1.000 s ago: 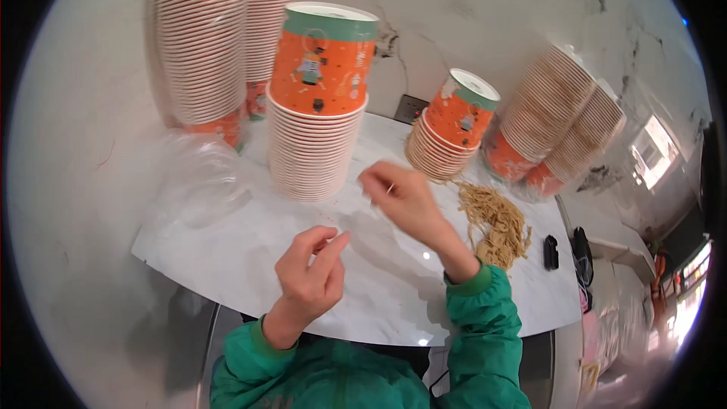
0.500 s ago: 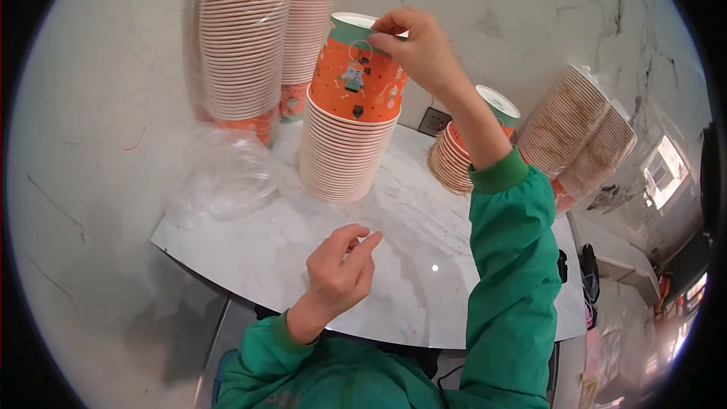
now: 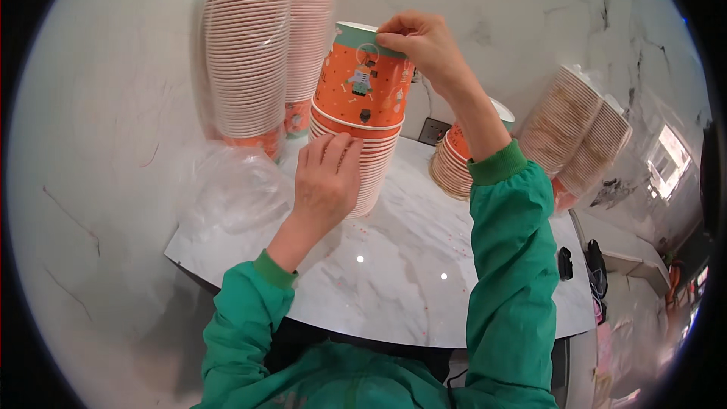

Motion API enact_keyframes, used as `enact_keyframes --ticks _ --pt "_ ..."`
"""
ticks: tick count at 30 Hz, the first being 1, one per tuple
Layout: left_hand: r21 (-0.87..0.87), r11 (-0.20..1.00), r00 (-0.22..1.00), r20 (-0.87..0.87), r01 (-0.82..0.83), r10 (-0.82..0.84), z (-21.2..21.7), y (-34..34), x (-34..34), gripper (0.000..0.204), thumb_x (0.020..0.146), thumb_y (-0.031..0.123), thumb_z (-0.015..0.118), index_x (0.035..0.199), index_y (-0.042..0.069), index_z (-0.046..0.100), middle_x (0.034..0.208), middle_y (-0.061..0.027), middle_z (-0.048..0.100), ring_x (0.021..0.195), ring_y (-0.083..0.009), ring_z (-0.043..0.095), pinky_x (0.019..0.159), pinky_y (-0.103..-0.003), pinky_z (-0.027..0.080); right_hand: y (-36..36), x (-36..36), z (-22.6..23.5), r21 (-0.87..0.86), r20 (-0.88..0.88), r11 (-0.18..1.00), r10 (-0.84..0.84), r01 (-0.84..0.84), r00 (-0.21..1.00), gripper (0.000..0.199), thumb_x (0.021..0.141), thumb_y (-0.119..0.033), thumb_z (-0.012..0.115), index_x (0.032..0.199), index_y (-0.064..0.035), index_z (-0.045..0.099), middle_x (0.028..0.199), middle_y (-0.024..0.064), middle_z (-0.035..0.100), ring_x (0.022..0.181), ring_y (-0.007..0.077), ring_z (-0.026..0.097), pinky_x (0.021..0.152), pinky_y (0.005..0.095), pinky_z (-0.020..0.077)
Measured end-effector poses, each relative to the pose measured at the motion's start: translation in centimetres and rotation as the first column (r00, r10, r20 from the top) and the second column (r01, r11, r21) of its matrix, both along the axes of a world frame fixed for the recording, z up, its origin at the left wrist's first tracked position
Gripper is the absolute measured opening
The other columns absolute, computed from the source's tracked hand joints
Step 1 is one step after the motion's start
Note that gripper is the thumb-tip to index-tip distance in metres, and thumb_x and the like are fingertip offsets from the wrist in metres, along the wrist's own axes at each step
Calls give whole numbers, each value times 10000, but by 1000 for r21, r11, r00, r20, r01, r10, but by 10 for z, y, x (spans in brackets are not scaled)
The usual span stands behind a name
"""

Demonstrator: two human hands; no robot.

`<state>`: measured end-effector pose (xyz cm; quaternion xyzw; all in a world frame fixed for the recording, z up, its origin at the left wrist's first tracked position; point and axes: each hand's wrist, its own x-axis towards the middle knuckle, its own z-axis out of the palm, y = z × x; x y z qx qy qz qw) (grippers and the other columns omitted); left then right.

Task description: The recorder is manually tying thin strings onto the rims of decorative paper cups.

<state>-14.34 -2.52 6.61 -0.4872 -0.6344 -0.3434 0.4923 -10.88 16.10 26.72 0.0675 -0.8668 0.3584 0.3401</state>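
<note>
**Both hands on the middle cup stack**

We see our right hand raised over the top cup, an orange paper cup with a green rim, fingers closed in a pinch on the far side of that rim. The cup sits nested on top of the cup stack, which stands upright on the counter.

Below the right hand, our left hand lies against the near side of the stack, fingers together and slightly curled, touching the ribbed rims of the cups partway down. It rests there rather than closing around anything.

To the left of the left hand lies a crumpled clear plastic bag, just beside the base of the stack. Beyond that hand, two wrapped stacks of cups stand tall in clear film against the wall.

To the right of the right forearm, partly hidden by the green sleeve, stands a short stack of the same orange cups. Further right, two more wrapped sleeves of cups lean at a tilt. A small black object lies near the counter's right edge; we cannot tell what it is.
</note>
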Motion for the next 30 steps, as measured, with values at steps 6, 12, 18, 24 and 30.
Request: enact_keyframes --ticks 6,12,18,24,30 --pt "8 999 999 -7 -40 40 5 17 -5 328 810 63 719 1135 41 674 1178 -118 621 1075 -340 581 899 -457 483 12 28 33 -161 -239 987 -14 -25 971 154 918 -145 730 989 -13 767 914 1 732 904 80 624 872 242 452" --pt "81 997 998 56 21 -25 3 15 -2 252 787 49 711 1038 46 689 1107 -104 632 1023 -309 600 875 -446 480 69 115 34 -414 -499 882 -14 -224 867 199 982 -162 677 1131 -32 703 1060 9 711 1038 114 624 957 321 460" --pt "185 957 950 178 222 -255 10 10 20 274 802 1 721 1070 20 673 1059 -133 640 994 -336 613 864 -436 509 99 181 -88 -877 -433 290 -128 -384 892 145 1016 -189 602 1085 -76 662 1075 46 698 1087 217 644 984 450 482" --pt "179 884 875 154 432 -459 10 26 65 367 776 27 747 1134 25 667 1105 -139 640 1014 -330 606 867 -418 499 101 214 -175 -966 -253 81 -143 -244 957 198 1023 -230 595 1106 -76 687 1109 35 682 1046 216 597 1043 546 442" --pt "47 903 902 53 427 -429 28 22 127 509 728 81 784 1217 28 652 1181 -138 642 1049 -339 594 896 -438 469 67 233 -221 -987 -152 -45 -93 -157 984 214 1023 -224 601 1190 -102 654 1150 11 678 1131 194 592 1050 540 421"
